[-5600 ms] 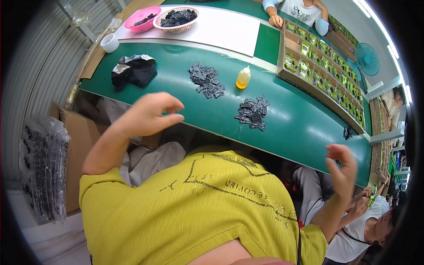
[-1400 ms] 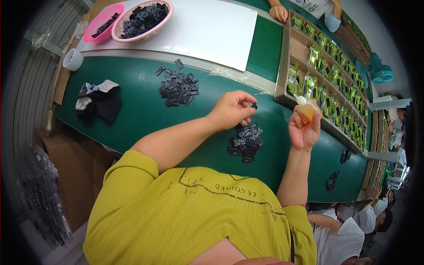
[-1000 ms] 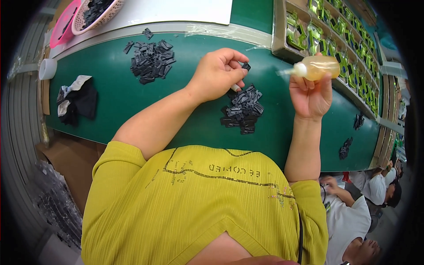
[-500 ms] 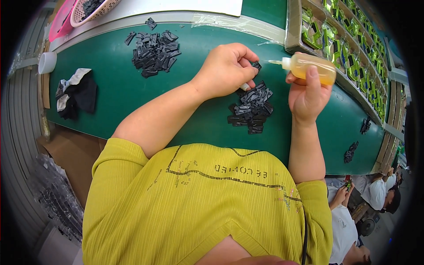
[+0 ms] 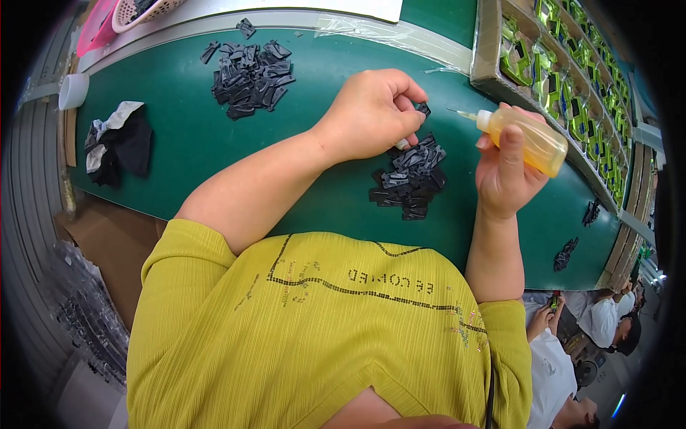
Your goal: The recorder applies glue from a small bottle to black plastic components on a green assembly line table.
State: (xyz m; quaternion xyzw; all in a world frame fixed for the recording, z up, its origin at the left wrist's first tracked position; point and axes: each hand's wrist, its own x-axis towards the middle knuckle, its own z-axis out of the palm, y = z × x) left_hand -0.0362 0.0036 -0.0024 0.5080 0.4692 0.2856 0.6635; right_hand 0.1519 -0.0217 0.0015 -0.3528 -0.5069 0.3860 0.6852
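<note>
Between the thumb and fingers of my left hand (image 5: 375, 114) is a small black plastic part (image 5: 424, 109), mostly covered by the fingertips. My right hand (image 5: 509, 171) grips a clear squeeze bottle (image 5: 532, 141) of amber liquid, tilted with its white cap and thin needle tip pointing left. The needle stands a little apart from the black part. Just below my left hand lies a pile of black plastic parts (image 5: 411, 175). Farther off to the left is a larger pile (image 5: 250, 77) of similar parts.
A divided cardboard box (image 5: 493, 79) of green-and-black items stands at the right. Two small black clusters (image 5: 566, 254) lie near the table's right end. At the left are dark cloth (image 5: 128, 146) and a white cup (image 5: 73, 91). Baskets (image 5: 143, 16) stand at far left; co-workers sit lower right.
My right hand has drawn the bottle to the right and slightly down, so its needle is farther from the black part. My left hand stays nearly in place, still pinching the part.
</note>
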